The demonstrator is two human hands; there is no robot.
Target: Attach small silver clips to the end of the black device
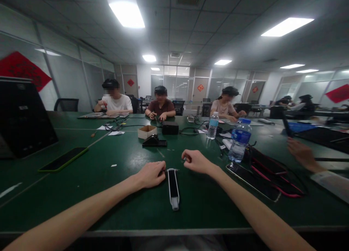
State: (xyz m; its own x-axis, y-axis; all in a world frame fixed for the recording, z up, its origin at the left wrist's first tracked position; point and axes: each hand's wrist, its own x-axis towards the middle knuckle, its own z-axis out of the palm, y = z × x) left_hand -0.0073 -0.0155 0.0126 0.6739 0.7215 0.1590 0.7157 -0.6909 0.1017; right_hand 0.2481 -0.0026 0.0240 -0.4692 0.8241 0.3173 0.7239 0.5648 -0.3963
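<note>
Both my forearms reach out over a dark green table [114,192]. My left hand [151,174] is curled into a loose fist, its fingertips at the top end of a narrow black and white strip-shaped device [173,187] that lies flat between my hands. My right hand [196,160] is also closed, pinching something tiny that I cannot make out, just right of the device's top end. Both hands rest on or just above the table surface.
A water bottle [240,140] and phones with a pink cable [269,171] lie at right, near another person's hand [302,154]. A phone [64,159] and a black monitor [23,116] are at left. A small box [147,131], black holder [154,142] and seated people sit beyond.
</note>
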